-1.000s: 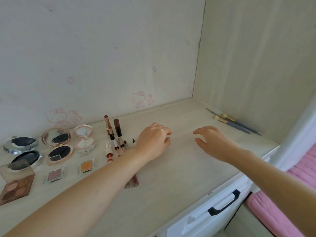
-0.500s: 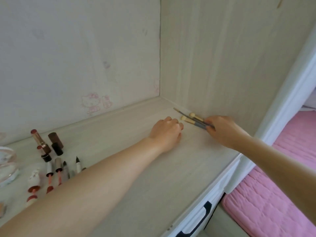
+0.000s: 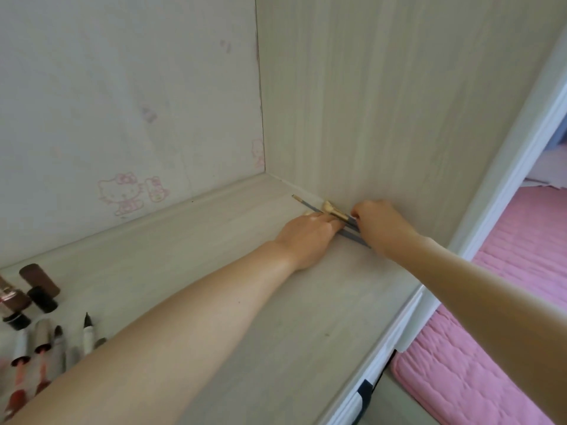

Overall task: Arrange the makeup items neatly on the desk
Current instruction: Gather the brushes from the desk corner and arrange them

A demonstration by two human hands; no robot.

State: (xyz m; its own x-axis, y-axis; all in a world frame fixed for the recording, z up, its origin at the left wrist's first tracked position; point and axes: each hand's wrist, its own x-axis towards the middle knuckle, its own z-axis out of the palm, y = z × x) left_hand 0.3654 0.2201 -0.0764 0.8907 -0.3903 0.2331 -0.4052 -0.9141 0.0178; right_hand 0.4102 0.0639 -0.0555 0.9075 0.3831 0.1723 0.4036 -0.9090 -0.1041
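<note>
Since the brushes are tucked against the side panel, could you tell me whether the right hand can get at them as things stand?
Probably yes. The right hand is already at the makeup brushes, its fingers over their handles, and the left hand touches them from the other side. The side panel behind leaves little room.

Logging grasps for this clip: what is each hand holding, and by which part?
Both hands are on the makeup brushes. The right hand grips their grey handles; the left hand closes over them near the brush heads. Exact finger contact is hidden.
</note>
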